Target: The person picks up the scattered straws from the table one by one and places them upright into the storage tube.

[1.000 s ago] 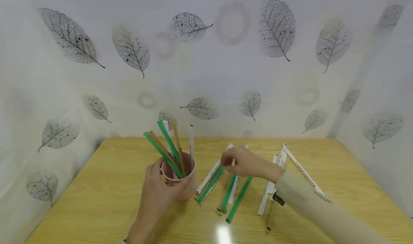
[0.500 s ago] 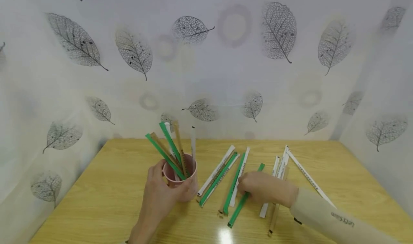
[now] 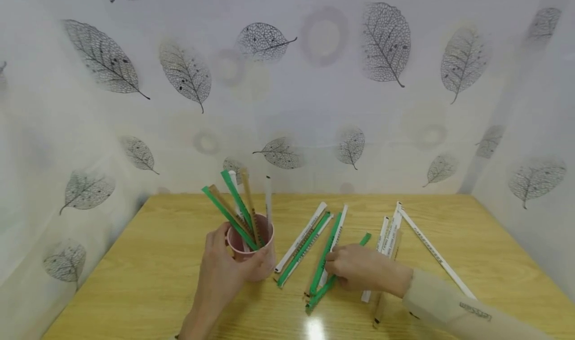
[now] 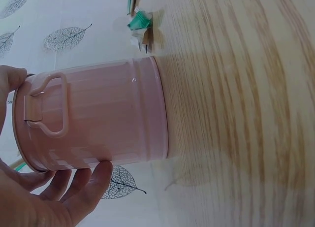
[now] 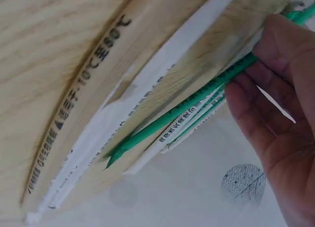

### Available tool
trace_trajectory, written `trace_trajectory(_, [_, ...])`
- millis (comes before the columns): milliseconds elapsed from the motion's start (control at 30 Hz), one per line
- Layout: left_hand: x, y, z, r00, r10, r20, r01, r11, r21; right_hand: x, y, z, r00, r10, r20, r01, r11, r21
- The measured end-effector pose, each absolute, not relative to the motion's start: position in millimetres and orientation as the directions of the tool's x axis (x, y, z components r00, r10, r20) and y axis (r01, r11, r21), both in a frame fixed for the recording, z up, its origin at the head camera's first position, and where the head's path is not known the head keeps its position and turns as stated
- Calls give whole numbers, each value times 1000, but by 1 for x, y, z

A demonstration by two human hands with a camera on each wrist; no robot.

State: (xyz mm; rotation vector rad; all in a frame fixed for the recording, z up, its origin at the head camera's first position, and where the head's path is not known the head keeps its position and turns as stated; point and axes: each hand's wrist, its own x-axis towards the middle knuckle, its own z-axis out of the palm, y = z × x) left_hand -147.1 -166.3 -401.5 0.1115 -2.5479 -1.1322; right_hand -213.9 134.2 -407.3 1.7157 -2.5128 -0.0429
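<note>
My left hand [image 3: 217,272] steadies a small pink pail [image 3: 260,267], thumb and fingers around its rim. It stands upright on the table, and the left wrist view shows its wire side handle [image 4: 64,106]. Several paper-wrapped straws [image 3: 228,212] in green, brown and white lean inside it. My right hand [image 3: 361,267] pinches a green-wrapped straw [image 5: 172,113] between thumb and fingers, low over the table. In the head view its lower end overlaps the ends of a green and a white straw [image 3: 339,232]. The palm hides its middle.
Between pail and right hand lies a bundle of white, brown and green straws [image 3: 298,247]. More white and brown straws [image 3: 391,235] lie beyond my right wrist, with a slanting white straw [image 3: 435,252] farthest right. A leaf-patterned cloth [image 3: 292,100] backs the wooden table [image 3: 175,240].
My right hand has come down and rightward from above the middle straws to the single green straw, then shifted it slightly left. The left hand has stayed at the pail.
</note>
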Motion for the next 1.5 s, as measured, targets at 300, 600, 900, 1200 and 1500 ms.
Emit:
trace_trajectory(300, [-146, -165, -403, -936, -216, 278, 60, 680, 731, -237, 139, -370, -305, -773, 557, -952, 224, -210])
trace_trajectory(600, [-147, -164, -402, -938, -206, 278, 65, 685, 726, -233, 119, -324, -622, -392, 677, -736, 0, -677])
trace_trajectory(900, [-149, -166, -401, -930, -207, 304, 79, 696, 714, -234, 72, -300, -644, -321, 694, -672, -196, -714])
trace_trajectory(1200, [-149, -166, -400, -931, -209, 300, 78, 688, 721, -237, 42, -315, -657, -385, 649, -655, -135, -743])
trace_trajectory(1500, [-148, -165, -399, -933, -212, 290, 74, 675, 734, -239, 42, -316, -653, -335, 679, -685, -123, -718])
